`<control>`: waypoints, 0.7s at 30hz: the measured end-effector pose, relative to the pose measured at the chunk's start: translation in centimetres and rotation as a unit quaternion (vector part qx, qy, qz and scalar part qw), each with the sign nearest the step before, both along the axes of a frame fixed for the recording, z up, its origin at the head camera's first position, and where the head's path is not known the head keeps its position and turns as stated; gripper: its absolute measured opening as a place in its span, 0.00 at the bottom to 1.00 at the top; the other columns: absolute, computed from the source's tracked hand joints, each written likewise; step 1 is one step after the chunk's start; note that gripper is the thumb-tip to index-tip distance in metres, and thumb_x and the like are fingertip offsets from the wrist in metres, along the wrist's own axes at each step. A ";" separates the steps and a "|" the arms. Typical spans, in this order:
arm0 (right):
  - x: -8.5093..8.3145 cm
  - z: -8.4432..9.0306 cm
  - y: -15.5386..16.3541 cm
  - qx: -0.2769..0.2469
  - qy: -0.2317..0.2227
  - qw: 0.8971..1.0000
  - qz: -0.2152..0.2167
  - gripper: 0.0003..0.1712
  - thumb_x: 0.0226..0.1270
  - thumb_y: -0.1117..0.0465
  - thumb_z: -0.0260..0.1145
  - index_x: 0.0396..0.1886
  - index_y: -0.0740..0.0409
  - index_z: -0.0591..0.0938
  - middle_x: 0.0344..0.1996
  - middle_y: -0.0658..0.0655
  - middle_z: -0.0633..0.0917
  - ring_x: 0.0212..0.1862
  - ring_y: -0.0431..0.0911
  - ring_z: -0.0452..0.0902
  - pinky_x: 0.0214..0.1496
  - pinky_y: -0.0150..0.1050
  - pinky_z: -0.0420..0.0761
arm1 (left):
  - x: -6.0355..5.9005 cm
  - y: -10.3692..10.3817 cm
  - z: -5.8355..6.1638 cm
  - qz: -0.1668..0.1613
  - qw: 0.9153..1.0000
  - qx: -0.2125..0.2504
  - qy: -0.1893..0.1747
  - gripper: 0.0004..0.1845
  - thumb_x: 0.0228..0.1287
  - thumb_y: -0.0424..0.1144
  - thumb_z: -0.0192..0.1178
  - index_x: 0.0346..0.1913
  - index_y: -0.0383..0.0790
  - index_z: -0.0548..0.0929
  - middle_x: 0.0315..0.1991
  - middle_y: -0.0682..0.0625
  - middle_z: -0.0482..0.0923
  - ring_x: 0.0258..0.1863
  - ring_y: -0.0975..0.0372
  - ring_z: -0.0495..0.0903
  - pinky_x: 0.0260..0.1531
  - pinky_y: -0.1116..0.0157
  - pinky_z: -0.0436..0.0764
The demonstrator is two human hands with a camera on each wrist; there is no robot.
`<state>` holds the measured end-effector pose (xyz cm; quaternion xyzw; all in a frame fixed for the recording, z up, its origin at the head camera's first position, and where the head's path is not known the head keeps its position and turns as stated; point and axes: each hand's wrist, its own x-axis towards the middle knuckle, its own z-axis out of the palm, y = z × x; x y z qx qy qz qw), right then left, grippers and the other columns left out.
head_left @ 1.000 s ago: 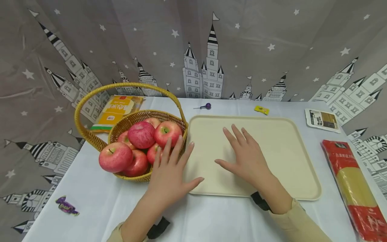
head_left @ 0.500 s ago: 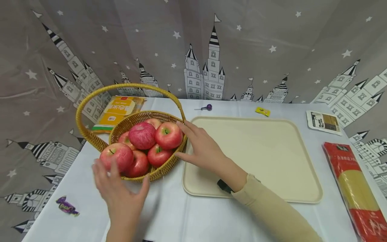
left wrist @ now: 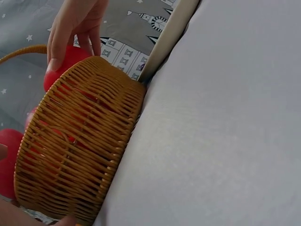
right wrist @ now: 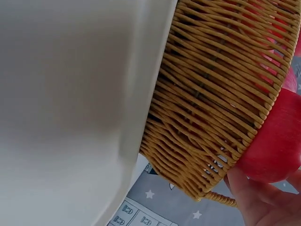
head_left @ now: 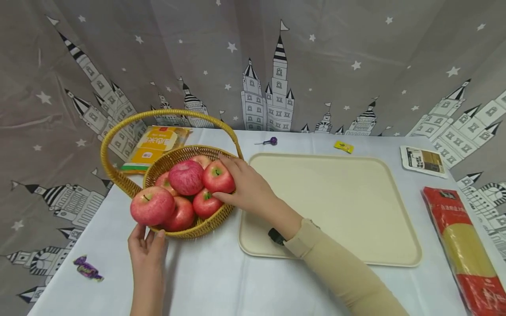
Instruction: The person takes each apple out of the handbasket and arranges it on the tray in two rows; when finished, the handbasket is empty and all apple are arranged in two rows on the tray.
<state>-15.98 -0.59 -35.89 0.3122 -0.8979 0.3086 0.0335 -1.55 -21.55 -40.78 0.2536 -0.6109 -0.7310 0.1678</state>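
Red apples fill a woven basket [head_left: 197, 229] at the left of the table. My right hand [head_left: 247, 186] grips the rightmost apple [head_left: 217, 176], fingers over its far side and thumb at its near side. In the right wrist view those fingers lie against this apple [right wrist: 273, 141] just over the rim. My left hand [head_left: 146, 254] holds the basket's front left side, beneath a large apple [head_left: 152, 206] that juts past the rim. Its thumb shows beside an apple [left wrist: 9, 174] in the left wrist view, with another fingertip on the wicker wall; the remaining fingers are mostly hidden.
A beige tray [head_left: 332, 206] lies right of the basket. Around them are a yellow food packet [head_left: 154, 145], a lollipop [head_left: 272, 141], a small yellow packet [head_left: 343, 146], a white pouch [head_left: 423, 160], a long red packet [head_left: 460, 245] and a purple wrapped candy [head_left: 88, 268].
My right hand has moved left from above the tray onto the rightmost apple. My left hand has shifted left and down to the basket's front left side. The objects have stayed in place.
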 end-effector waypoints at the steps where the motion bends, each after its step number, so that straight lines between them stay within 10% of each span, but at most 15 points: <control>1: -0.1 0.1 -0.1 0.001 -0.001 1.000 0.001 0.50 0.57 0.38 0.69 0.75 0.49 0.59 0.67 0.54 0.67 0.66 0.48 0.64 0.62 0.44 0.73 | -0.1 0.0 -0.1 -0.001 1.000 0.021 0.020 0.34 0.72 0.34 0.52 0.73 0.46 0.48 0.75 0.50 0.42 0.72 0.57 0.48 0.63 0.69 0.66; 12: -0.8 0.4 0.0 -0.009 -0.042 0.999 -0.009 0.46 0.54 0.40 0.71 0.71 0.47 0.65 0.60 0.53 0.71 0.56 0.46 0.71 0.53 0.43 0.79 | -1.4 -0.4 -0.3 -0.034 0.999 0.036 -0.021 0.39 0.71 0.31 0.53 0.74 0.55 0.42 0.75 0.47 0.39 0.72 0.57 0.49 0.63 0.56 0.64; 21: 0.2 2.8 9.8 -0.075 -0.028 0.995 -0.053 0.48 0.50 0.46 0.76 0.71 0.47 0.66 0.59 0.52 0.71 0.55 0.46 0.71 0.51 0.45 0.80 | -1.4 -0.6 -0.5 -0.042 0.998 0.036 -0.008 0.38 0.71 0.29 0.50 0.73 0.55 0.41 0.72 0.47 0.41 0.71 0.57 0.49 0.61 0.59 0.67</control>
